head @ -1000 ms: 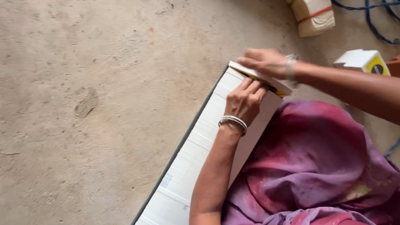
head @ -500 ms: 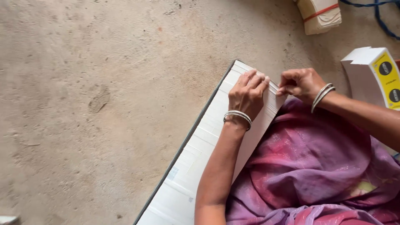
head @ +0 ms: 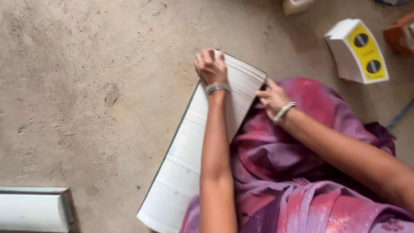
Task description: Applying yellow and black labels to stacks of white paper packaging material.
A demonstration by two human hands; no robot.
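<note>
The far end of the long white paper stack (head: pixel 196 146) on the concrete floor (head: pixel 86 86) is clasped by the left hand (head: pixel 210 65), the right hand (head: pixel 271 97) resting open-fingered just beside its near edge; squaring-up appears unfinished.

White-yellow label stack (head: pixel 357 51) upper right

Single view, head-worn camera, looking steeply down over the wearer's lap onto the bare grey concrete floor (head: pixel 86 86). Close range: both forearms enter from the lower edge and lower right. Left hand (head: pixel 210 65) sits near frame centre on the long white stack of flat sheets (head: pixel 185 164); right hand (head: pixel 272 98) lies just beside it. No second view shares the scene.
</note>
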